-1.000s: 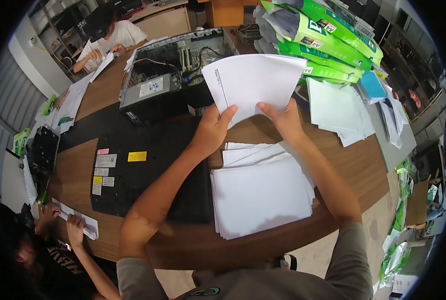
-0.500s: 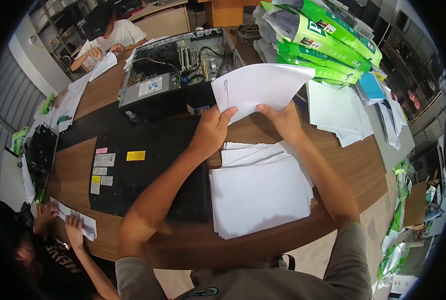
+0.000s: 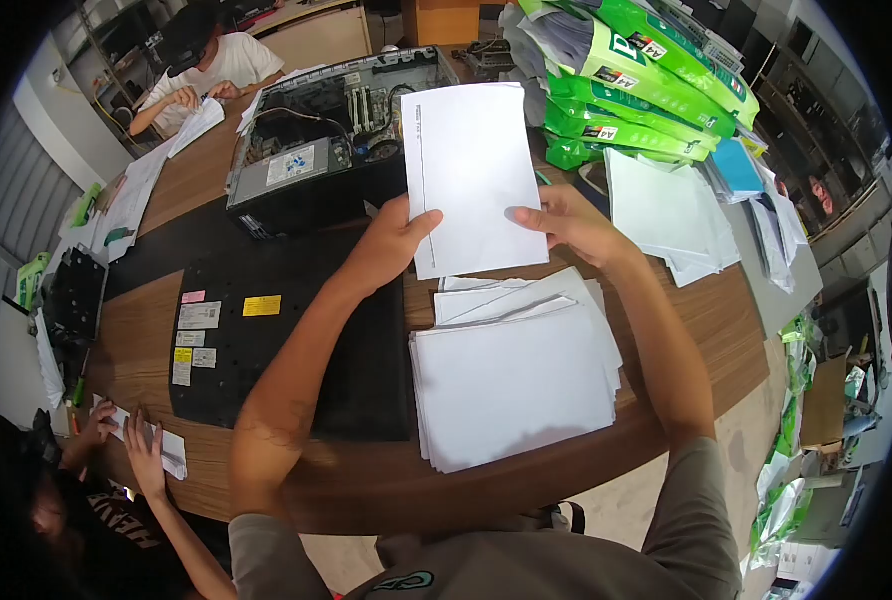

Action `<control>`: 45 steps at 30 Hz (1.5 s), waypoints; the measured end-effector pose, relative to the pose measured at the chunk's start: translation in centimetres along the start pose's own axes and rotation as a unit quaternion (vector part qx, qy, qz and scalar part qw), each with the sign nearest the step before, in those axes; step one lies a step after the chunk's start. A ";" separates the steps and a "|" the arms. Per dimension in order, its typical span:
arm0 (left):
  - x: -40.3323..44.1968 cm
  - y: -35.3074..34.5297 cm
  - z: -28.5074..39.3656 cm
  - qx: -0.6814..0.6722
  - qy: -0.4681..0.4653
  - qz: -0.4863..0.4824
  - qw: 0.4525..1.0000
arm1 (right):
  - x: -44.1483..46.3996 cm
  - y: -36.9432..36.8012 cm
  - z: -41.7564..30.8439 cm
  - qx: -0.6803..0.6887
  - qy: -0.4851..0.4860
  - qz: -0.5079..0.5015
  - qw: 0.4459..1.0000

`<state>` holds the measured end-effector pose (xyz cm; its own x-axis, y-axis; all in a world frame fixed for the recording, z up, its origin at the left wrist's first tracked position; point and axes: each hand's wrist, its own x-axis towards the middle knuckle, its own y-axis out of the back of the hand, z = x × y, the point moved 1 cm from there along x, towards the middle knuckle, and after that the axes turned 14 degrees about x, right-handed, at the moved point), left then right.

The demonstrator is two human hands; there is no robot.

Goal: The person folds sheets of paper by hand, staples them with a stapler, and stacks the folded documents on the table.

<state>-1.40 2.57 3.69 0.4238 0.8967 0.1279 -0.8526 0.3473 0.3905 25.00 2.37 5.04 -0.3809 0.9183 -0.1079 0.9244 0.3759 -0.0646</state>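
Note:
A sheaf of white paper (image 3: 476,180) stands tilted up before me, a printed line running down its left side. My left hand (image 3: 398,238) grips its left edge, thumb on the front face. On the opposite edge, my right hand (image 3: 558,222) pinches it the same way. The fingers behind the paper are hidden, and the exact number of sheets cannot be told. Below the hands lies a stack of white paper (image 3: 511,385), with looser sheets (image 3: 506,297) fanned out at its far side.
An opened computer case (image 3: 306,150) stands beyond my left hand, beside a black panel (image 3: 296,350) with labels. Green paper packs (image 3: 636,90) are heaped at the back right, near more white sheets (image 3: 666,215). Two people handle paper at the left, one far (image 3: 221,60), one near (image 3: 146,460).
The held paper has gone from curved and leaning right to flatter and more upright. Both hands have shifted slightly left. The view has moved a little too.

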 end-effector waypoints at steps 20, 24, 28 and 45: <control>-0.8 -1.0 2.1 0.168 0.005 0.062 0.984 | 1.2 1.0 4.0 -0.034 0.181 0.132 0.974; -0.5 -1.7 0.2 0.151 -0.054 0.099 0.982 | 1.7 1.9 6.2 -0.032 0.144 0.097 0.984; -0.3 -1.4 0.6 0.141 0.002 0.083 0.987 | 1.3 1.5 4.2 -0.067 0.127 0.101 0.984; -0.7 -1.8 2.1 -0.179 0.016 -0.138 0.974 | -0.8 0.2 -2.1 0.060 0.082 0.121 0.987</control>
<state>0.54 0.77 4.82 0.6475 0.7614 0.0323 -0.7616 0.6450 0.0627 25.50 1.99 7.24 -0.1316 0.9909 0.0272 0.9756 0.1343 -0.1738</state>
